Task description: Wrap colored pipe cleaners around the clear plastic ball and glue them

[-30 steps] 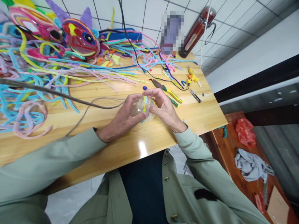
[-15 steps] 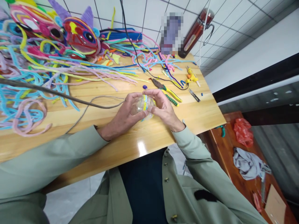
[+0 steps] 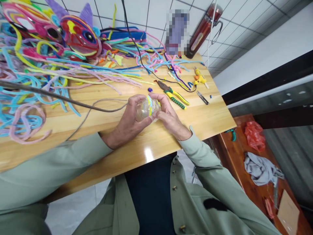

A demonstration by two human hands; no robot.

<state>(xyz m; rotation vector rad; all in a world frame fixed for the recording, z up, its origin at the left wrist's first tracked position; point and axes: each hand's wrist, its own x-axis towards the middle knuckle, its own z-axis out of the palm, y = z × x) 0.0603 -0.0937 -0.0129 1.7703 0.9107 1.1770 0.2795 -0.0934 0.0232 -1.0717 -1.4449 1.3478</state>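
Between my two hands is a clear, rounded plastic piece (image 3: 142, 110) with yellow and light blue pipe cleaner strips around its middle. My left hand (image 3: 130, 117) curls around its left side, thumb along the near edge. From the right, my right hand (image 3: 168, 116) wraps the other side, with its thumb close to the left thumb. A small dark blue coil (image 3: 150, 89) lies on the wooden table just beyond my fingertips. To the right of it are pliers (image 3: 171, 94) with green and yellow handles.
Tangled pipe cleaners (image 3: 49, 75) cover the left of the table (image 3: 117, 169). Colourful masks (image 3: 80, 36) stand at the back. A yellow glue gun (image 3: 200, 78), small snips (image 3: 202, 98) and a red flask (image 3: 204, 31) are at right. A grey cable (image 3: 97, 109) crosses toward my left hand.
The clear piece has turned between my hands, so more of its left side and the yellow and blue band show. Both hands keep their hold, and the view has shifted slightly.
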